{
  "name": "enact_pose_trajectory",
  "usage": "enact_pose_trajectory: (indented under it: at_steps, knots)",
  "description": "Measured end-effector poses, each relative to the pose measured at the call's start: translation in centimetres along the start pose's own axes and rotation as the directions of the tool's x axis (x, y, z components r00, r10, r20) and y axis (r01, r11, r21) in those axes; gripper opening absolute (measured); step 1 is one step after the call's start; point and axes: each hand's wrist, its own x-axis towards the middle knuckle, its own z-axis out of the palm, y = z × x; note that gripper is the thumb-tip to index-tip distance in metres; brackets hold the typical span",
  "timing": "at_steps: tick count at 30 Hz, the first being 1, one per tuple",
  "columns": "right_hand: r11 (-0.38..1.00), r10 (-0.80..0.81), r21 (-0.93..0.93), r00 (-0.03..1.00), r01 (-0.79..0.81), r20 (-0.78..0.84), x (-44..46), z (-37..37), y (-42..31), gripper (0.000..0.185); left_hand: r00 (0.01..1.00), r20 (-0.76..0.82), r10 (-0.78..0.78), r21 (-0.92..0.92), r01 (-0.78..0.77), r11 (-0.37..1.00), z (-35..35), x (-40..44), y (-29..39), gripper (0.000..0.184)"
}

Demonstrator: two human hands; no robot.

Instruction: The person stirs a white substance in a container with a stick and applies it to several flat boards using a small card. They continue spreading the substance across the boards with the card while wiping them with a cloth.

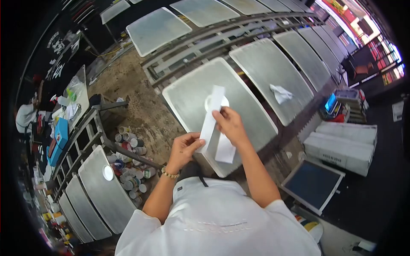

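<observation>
In the head view, a white strip is above the grey board. Its long axis runs away from the body, slightly to the right. The left hand, nearly closed, pinches its near end. The right hand, fingers curled, grips its right edge farther up, nearer the round white thing.

White short-sleeved T-shirt, pale raised lettering across the chest, small dark label near the hem, bracelet of light round beads, dark trousers
</observation>
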Motion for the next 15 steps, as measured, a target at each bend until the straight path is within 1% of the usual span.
enact_pose_trajectory:
  at_steps: [1, 2, 4, 5, 6, 8, 9, 10, 12, 13, 14, 15]
  knots:
    - [0.997, -0.07, -0.034, 0.997, 0.069, -0.034, 0.1, -0.6, 1.2, 0.021, 0.999, -0.002, -0.033, 0.003, 0.033, 0.999, 0.9, -0.9, -1.6, 0.02]
    - [0.998, -0.058, -0.026, 0.998, 0.057, -0.037, -0.6, -1.4, 2.5, 0.021, 0.999, -0.003, -0.048, 0.008, 0.048, 0.999, 1.8, -1.7, -3.1, 0.02]
    - [0.997, -0.071, 0.036, 0.997, 0.073, -0.042, -2.0, -2.0, 4.2, 0.024, 0.999, 0.035, -0.021, -0.146, 0.026, 0.989, 3.8, -2.9, -5.2, 0.013]
    - [0.997, -0.056, 0.043, 0.998, 0.056, -0.02, -2.6, -2.8, 6.5, 0.026, 0.992, 0.074, -0.106, -0.127, 0.115, 0.985, 4.3, -3.5, -6.2, 0.013]
    - [0.998, -0.047, 0.05, 0.999, 0.047, -0.003, -3.9, -3.1, 7.6, 0.026, 0.994, 0.065, -0.083, -0.143, 0.091, 0.986, 5.4, -4.3, -7.3, 0.015]
    - [0.992, 0.074, 0.101, 0.997, -0.07, -0.032, -6.1, -3.9, 9.0, 0.028, 0.969, 0.069, -0.237, -0.279, 0.247, 0.928, 7.7, -6.0, -6.6, 0.02]
    - [0.999, 0.014, 0.049, 1.0, -0.013, -0.01, -7.0, -4.8, 10.2, 0.028, 0.956, 0.125, -0.264, -0.277, 0.289, 0.916, 7.6, -6.5, -8.0, 0.024]
    - [0.999, 0.033, 0.031, 0.999, -0.033, 0.008, -8.0, -5.8, 10.7, 0.028, 0.957, 0.109, -0.269, -0.303, 0.29, 0.908, 7.6, -7.1, -8.6, 0.024]
    - [0.989, 0.064, -0.136, 0.996, -0.054, 0.067, -8.8, -7.4, 11.0, 0.029, 0.95, 0.039, -0.311, -0.011, 0.311, 0.95, 6.7, -7.4, -8.9, 0.023]
    - [0.984, 0.142, -0.116, 0.988, -0.134, 0.06, -8.8, -8.5, 11.1, 0.03, 0.958, -0.049, -0.284, 0.1, 0.288, 0.952, 6.3, -7.7, -9.6, 0.023]
    - [0.983, 0.145, -0.121, 0.987, -0.136, 0.07, -8.6, -9.3, 11.3, 0.03, 0.985, -0.156, -0.067, 0.246, 0.104, 0.964, 5.8, -7.9, -11.6, 0.023]
    - [0.979, 0.143, -0.159, 0.988, -0.131, 0.064, -8.5, -10.0, 11.4, 0.031, 0.979, -0.206, 0.001, 0.385, 0.08, 0.919, 5.5, -8.4, -10.8, 0.024]
